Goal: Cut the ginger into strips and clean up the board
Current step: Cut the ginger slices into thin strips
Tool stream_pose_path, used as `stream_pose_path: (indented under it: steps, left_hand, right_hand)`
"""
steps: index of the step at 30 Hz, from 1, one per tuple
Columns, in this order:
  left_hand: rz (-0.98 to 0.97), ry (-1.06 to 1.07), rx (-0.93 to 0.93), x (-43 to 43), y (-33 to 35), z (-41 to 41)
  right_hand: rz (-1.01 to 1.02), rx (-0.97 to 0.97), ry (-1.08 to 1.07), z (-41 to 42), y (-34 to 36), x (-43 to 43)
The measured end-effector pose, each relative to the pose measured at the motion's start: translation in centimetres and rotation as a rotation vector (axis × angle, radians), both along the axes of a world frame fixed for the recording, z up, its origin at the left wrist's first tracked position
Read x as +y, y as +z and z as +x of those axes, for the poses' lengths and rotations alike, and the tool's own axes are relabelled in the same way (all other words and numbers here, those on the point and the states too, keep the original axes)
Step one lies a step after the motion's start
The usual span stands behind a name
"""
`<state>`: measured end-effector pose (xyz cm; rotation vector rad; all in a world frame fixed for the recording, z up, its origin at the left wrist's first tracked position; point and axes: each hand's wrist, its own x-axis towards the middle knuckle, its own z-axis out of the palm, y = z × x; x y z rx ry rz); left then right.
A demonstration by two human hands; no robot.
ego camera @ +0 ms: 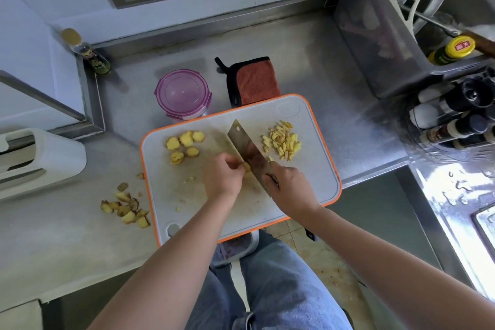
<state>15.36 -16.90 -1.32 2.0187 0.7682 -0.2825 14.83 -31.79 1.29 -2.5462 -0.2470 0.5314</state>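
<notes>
— Where is the ginger that is being cut?
— The ginger piece (246, 167) lies near the middle of the board (318, 126), under the curled fingertips of the left hand (223, 175), which pins it down. Most of it is hidden, so I cannot tell its long axis.
— And the other hand?
— The right hand (290, 185) is clamped on the handle of the knife (249, 149). The blade stands just at the right side of the piece, very near the left knuckles, and runs slantwise from near right to far left. The two hands are close together but do not touch.
— So where should the next cut go?
— I judge at the right end of the piece, with the left fingers kept away from the edge.
— What lies around it?
— The strips (284, 142) make a heap to the right of the blade, and the round slices (184, 143) sit at the far left of the board. Peels (126, 206) lie on the tabletop (308, 61), left of the board.
— Any containers?
— A round box (183, 94) with a purple lid stands behind the board, closed. I cannot tell what is inside. A cloth (257, 80) lies beside it.
</notes>
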Motion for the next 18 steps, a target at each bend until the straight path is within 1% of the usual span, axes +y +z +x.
stream_pose_path:
  steps: [3, 8, 12, 15, 18]
  left_hand:
    - [0.021, 0.045, 0.033, -0.5, 0.1, -0.2]
    - [-0.029, 0.102, 0.060, -0.8, 0.2, -0.3]
    - [-0.060, 0.148, 0.046, -1.1, 0.4, -0.5]
    - [-0.143, 0.215, 0.059, -1.2, 0.2, -0.6]
    - [-0.222, 0.269, 0.093, -1.1, -0.1, -0.5]
  right_hand:
    - [-0.046, -0.020, 0.014, -0.2, -0.1, 0.2]
    - [-0.096, -0.036, 0.075, -0.3, -0.4, 0.4]
    - [-0.108, -0.038, 0.091, -0.3, -0.1, 0.4]
    - [-0.081, -0.027, 0.083, -0.2, 0.3, 0.3]
    - [-0.044, -0.065, 0.036, 0.2, 0.9, 0.2]
